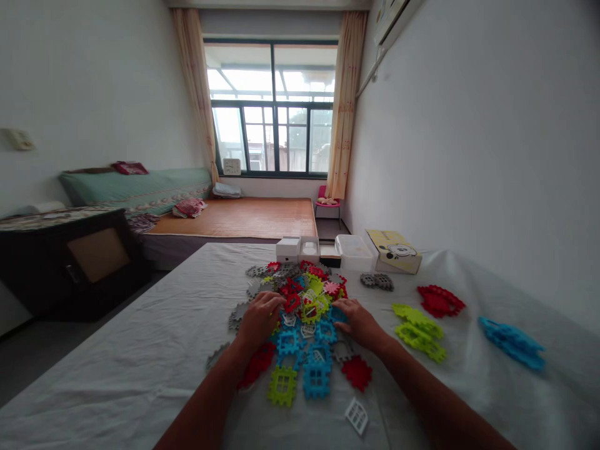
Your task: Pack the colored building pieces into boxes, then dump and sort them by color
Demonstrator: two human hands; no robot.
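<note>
A heap of notched plastic building panels in red, blue, yellow-green and grey lies on the cloth-covered table in front of me. My left hand (260, 317) is at the heap's left side, its fingers bent and close together; what lies under the fingertips is hidden. Beside those fingertips is a red panel (292, 302). On the other side, my right hand (360, 320) has its thumb and fingers around the edge of a blue panel (337, 314). Nearer to me lie a yellow-green panel (282, 386), a blue window panel (317, 379), a red panel (357, 373) and a loose white window piece (357, 417).
Sorted stacks stand to the right: grey panels (377, 281), red panels (439, 301), yellow-green panels (419, 331) and blue panels (512, 342). Behind the heap are white boxes (287, 249), a clear plastic container (355, 251) and a yellow cartoon box (392, 251).
</note>
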